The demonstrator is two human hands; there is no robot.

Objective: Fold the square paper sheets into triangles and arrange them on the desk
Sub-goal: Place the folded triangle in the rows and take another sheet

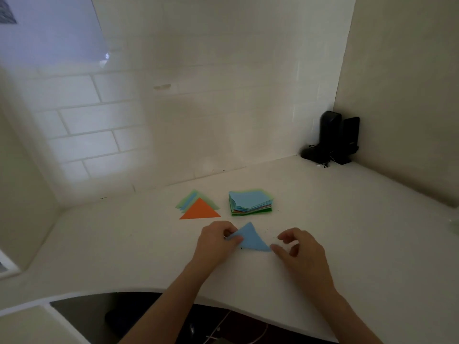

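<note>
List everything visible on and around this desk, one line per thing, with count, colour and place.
blue triangle: one, light blue, near middle of desk, between the hands
orange triangle: one, orange, top of the folded pile behind the left hand
folded pile: several, green and blue, under the orange triangle
square sheet stack: one stack, blue on top, mixed colours below, right of the pile
speakers: two, black, back right corner
desk: one, white
left hand: pinches the blue triangle's left corner
right hand: fingertip at its right corner, fingers curled
</note>
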